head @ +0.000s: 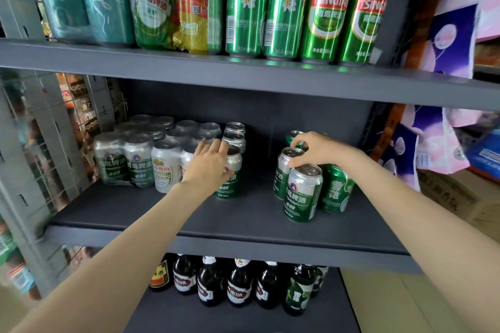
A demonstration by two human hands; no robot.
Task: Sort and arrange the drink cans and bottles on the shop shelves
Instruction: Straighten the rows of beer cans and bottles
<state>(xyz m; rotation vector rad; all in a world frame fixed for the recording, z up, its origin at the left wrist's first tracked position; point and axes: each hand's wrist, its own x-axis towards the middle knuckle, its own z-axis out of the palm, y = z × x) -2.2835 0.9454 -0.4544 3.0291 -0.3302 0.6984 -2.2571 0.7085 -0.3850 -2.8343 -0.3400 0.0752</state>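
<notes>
While the left hand (208, 159) lies flat-fingered against the front can (230, 174) of the left row, an upright can (287, 170) in the right cluster is pinched at its rim by the right hand (315, 149), directly above it

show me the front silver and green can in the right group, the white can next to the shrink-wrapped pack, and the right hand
front silver and green can (302, 194): head view, middle of its label
white can (165, 170): head view, on its printed front
right hand (316, 147): head view, back of the hand
</notes>
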